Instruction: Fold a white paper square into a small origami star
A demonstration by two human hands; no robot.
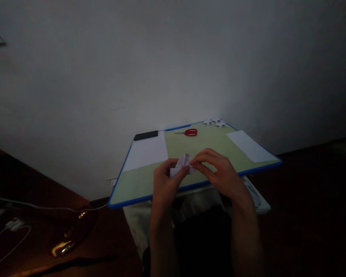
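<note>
A small piece of folded white paper (182, 161) is held up over the front part of the board. My left hand (167, 179) is closed on it, thumb across its front and fingers behind. My right hand (217, 167) pinches the right edge of the same paper between thumb and fingertips. Folded flaps stick up and out to the left between the hands. The exact shape of the paper is partly covered by my fingers.
On the blue-edged green board (138, 188) lie red-handled scissors (190, 132), a dark flat object (145, 135), a white sheet (150, 152) at left and a white strip (249, 145) at right. Several folded paper pieces (216, 122) sit at the back corner, near the wall (173, 65).
</note>
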